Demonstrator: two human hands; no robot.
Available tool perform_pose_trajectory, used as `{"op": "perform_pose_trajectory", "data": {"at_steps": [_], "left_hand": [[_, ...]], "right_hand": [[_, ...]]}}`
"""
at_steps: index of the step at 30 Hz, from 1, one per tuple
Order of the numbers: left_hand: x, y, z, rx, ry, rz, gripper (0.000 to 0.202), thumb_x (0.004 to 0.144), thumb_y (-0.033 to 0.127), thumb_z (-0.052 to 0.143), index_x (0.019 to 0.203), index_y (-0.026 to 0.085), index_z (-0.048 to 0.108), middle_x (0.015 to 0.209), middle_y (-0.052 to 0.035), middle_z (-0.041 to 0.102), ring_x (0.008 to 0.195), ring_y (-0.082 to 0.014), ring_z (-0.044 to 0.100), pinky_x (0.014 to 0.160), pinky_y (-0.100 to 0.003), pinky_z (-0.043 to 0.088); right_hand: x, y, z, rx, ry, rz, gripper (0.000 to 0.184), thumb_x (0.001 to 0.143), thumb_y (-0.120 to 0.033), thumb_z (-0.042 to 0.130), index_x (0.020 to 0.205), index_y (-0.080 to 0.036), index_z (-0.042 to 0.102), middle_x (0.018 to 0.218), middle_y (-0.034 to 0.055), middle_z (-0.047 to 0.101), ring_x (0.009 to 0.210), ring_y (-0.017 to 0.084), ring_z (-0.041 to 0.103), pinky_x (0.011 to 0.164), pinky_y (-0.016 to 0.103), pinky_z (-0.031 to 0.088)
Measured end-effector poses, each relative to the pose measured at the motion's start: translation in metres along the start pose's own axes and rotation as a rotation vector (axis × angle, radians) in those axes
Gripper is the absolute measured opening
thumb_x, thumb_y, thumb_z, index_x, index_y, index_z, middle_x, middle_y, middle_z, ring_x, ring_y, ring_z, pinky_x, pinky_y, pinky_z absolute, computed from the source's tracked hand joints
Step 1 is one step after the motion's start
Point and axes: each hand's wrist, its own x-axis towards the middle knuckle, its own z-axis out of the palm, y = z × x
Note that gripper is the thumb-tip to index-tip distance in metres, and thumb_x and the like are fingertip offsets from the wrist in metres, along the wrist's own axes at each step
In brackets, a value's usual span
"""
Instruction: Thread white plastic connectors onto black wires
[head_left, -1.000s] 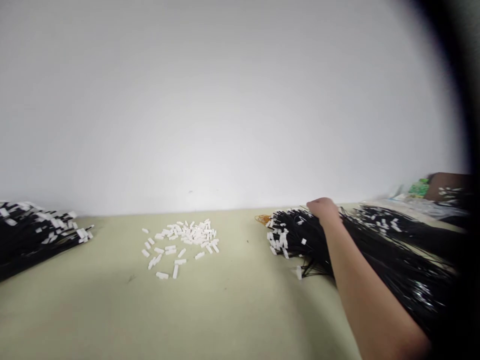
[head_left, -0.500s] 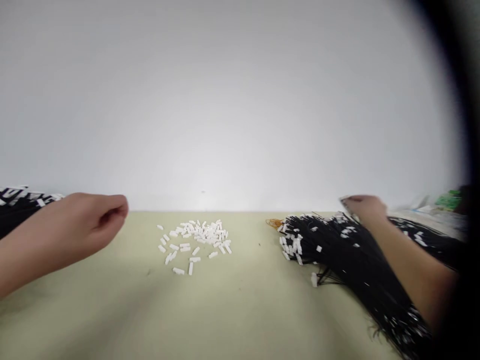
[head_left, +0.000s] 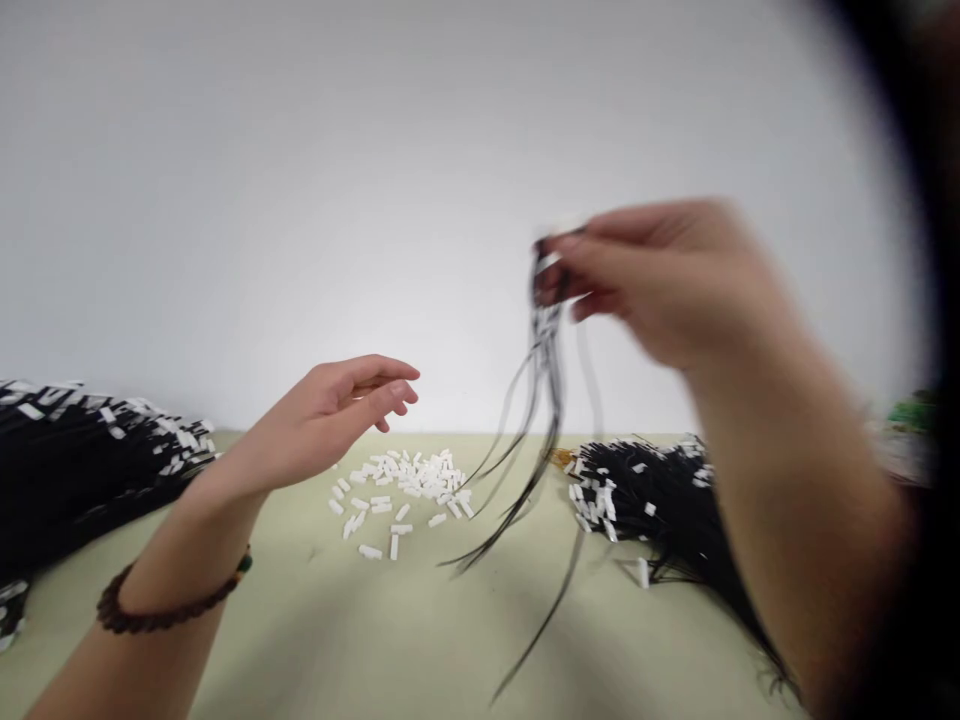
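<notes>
My right hand [head_left: 637,270] is raised in front of the wall, fingertips pinched on a small bundle of thin black wires [head_left: 551,390]. Something white shows at the pinched end, blurred by motion. The loose wire ends dangle down over the table. My left hand [head_left: 349,415] hovers with fingers stretched out and nothing in them, just above and left of a scattered pile of small white connector housings [head_left: 420,472].
A thick heap of black wires with white connectors [head_left: 660,500] lies on the right of the pale green table [head_left: 420,640]. Another such heap [head_left: 82,470] covers the left. A white wall [head_left: 375,180] stands behind. A green item [head_left: 915,412] sits at the far right.
My right hand has risen from the right heap and come left and nearer, with black wires in it. My left hand has moved right toward the white pieces and its fingers have straightened.
</notes>
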Motion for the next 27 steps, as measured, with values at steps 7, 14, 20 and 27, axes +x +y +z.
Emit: {"op": "perform_pose_trajectory", "data": {"at_steps": [7, 14, 20, 27], "left_hand": [[-0.009, -0.002, 0.010, -0.209, 0.059, -0.060, 0.032, 0.079, 0.038, 0.048, 0.103, 0.018, 0.055, 0.088, -0.0061, 0.060, 0.075, -0.0137, 0.055, 0.064, -0.024, 0.046], [-0.004, -0.010, 0.014, -0.182, 0.023, -0.171, 0.023, 0.072, 0.038, 0.056, 0.075, 0.016, 0.059, 0.065, -0.0018, 0.056, 0.058, -0.0104, 0.050, 0.053, -0.021, 0.039], [0.005, -0.034, 0.022, -0.245, 0.127, -0.235, 0.027, 0.075, 0.041, 0.049, 0.071, 0.014, 0.051, 0.068, -0.0034, 0.057, 0.062, -0.0116, 0.052, 0.058, -0.024, 0.041], [0.007, -0.060, 0.016, -0.709, 0.201, -0.501, 0.020, 0.076, 0.033, 0.051, 0.080, 0.014, 0.044, 0.069, -0.0058, 0.058, 0.055, -0.0118, 0.054, 0.055, -0.027, 0.045]], "right_hand": [[-0.044, 0.027, 0.112, 0.495, -0.389, 0.217, 0.027, 0.074, -0.036, 0.055, 0.071, -0.010, 0.060, 0.069, 0.0062, 0.060, 0.062, 0.010, 0.056, 0.051, 0.020, 0.044], [-0.070, 0.048, 0.133, 0.646, -0.409, 0.307, 0.026, 0.073, -0.036, 0.056, 0.073, -0.010, 0.058, 0.068, 0.0047, 0.057, 0.064, 0.011, 0.055, 0.055, 0.022, 0.042], [-0.099, 0.060, 0.155, 0.753, -0.413, 0.473, 0.015, 0.067, -0.016, 0.055, 0.081, -0.012, 0.057, 0.064, -0.0001, 0.053, 0.058, 0.007, 0.048, 0.060, 0.021, 0.040], [-0.213, 0.067, 0.162, 0.700, -0.841, 0.867, 0.019, 0.065, -0.015, 0.043, 0.069, -0.011, 0.061, 0.049, -0.0011, 0.047, 0.044, 0.006, 0.041, 0.044, 0.016, 0.029]]}}
